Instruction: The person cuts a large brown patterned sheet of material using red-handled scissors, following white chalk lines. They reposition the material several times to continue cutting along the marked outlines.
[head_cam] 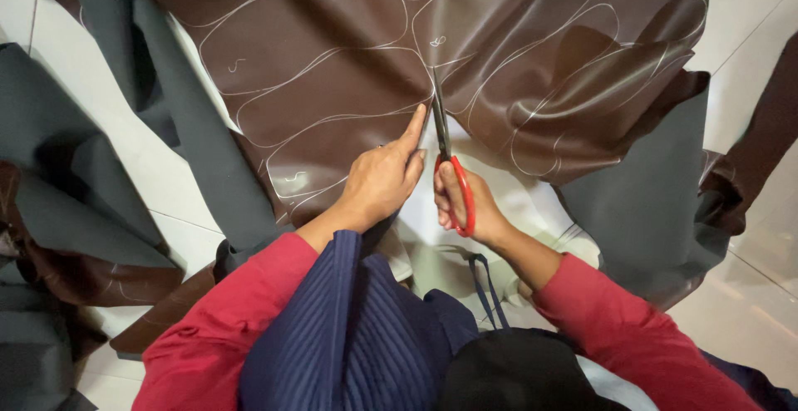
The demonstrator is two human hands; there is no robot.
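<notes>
A large sheet of glossy brown material [349,54], marked with white chalk outlines, lies spread on the white tiled floor [158,170]. My right hand [465,203] grips red-handled scissors [446,157], whose dark blades point away from me into the sheet along a chalk line. My left hand [382,178] presses flat on the brown sheet just left of the blades, index finger stretched alongside them. Both arms wear red sleeves.
Grey backing sides and offcuts of the material [83,153] lie folded at the left, and another grey flap [648,203] at the right. A dark blue pleated garment [349,336] covers my lap at the bottom.
</notes>
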